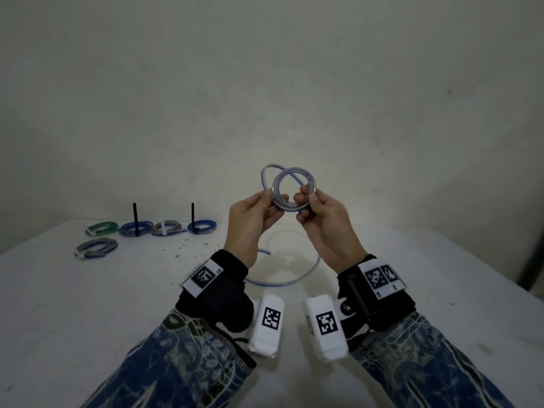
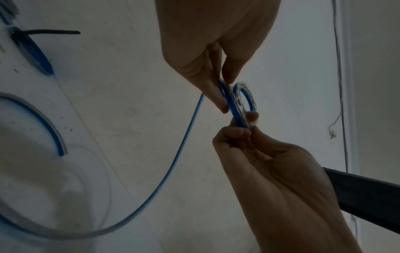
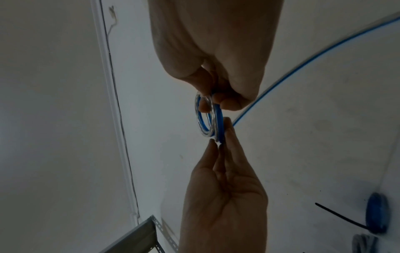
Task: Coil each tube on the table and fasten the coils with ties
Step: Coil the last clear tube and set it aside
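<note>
Tube (image 1: 294, 187), clear with a blue stripe, is wound into a small coil held up above the bench (image 1: 88, 304), between both hands. The left hand (image 1: 250, 222) pinches the coil's left rim with thumb and fingers; the right hand (image 1: 323, 219) pinches its right rim. The tube's loose tail curves down onto the bench below the wrists. Five tied coils (image 1: 141, 228) lie far left.

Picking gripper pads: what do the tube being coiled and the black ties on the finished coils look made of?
Tube: likely soft clear plastic with a blue stripe; glossy, see-through, bends into tight loops.
Black ties: probably nylon zip ties; matte, stiff tails stand upright from the coils.
</note>
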